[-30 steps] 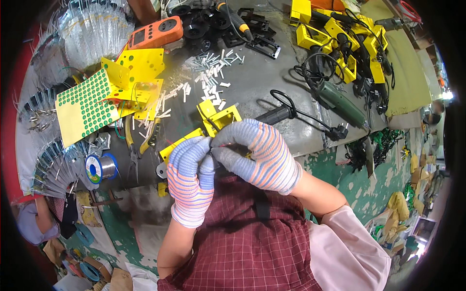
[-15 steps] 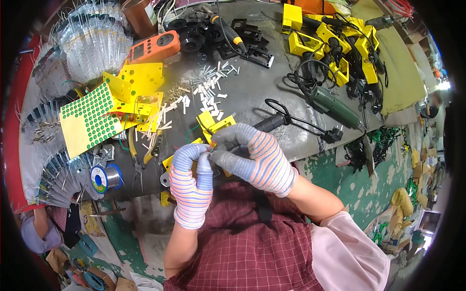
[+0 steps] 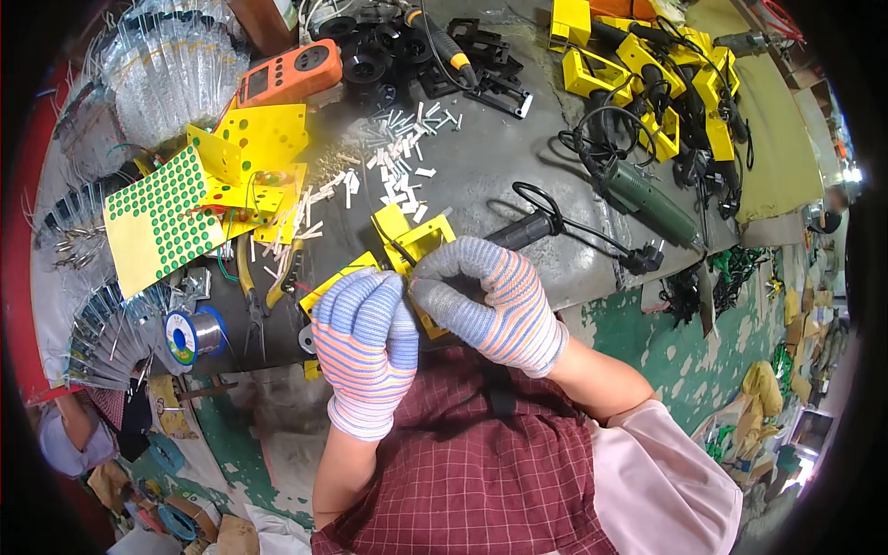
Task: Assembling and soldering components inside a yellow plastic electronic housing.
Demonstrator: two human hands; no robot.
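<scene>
The person's gloved left hand (image 3: 365, 351) and gloved right hand (image 3: 499, 298) meet at their fingertips near the front edge of the dark surface (image 3: 490, 180). The left fingers are bent close together beside the thumb; the right index finger and thumb curve toward each other in a narrow pinch. Whether either has hold of something cannot be told, since the fingertips hide the spot between them. Just beyond them sits a yellow box-shaped housing (image 3: 431, 238), partly covered by the hands; touching or apart is unclear.

To the left lie yellow-handled pliers (image 3: 246, 277), a solder spool (image 3: 197, 335) and a sheet of green round stickers (image 3: 162, 222). Farther back are white sleeves (image 3: 398, 176), scattered screws and an orange multimeter (image 3: 291, 74). To the right, a black handle (image 3: 525, 230) with a looped cord lies near a green power tool (image 3: 652, 202).
</scene>
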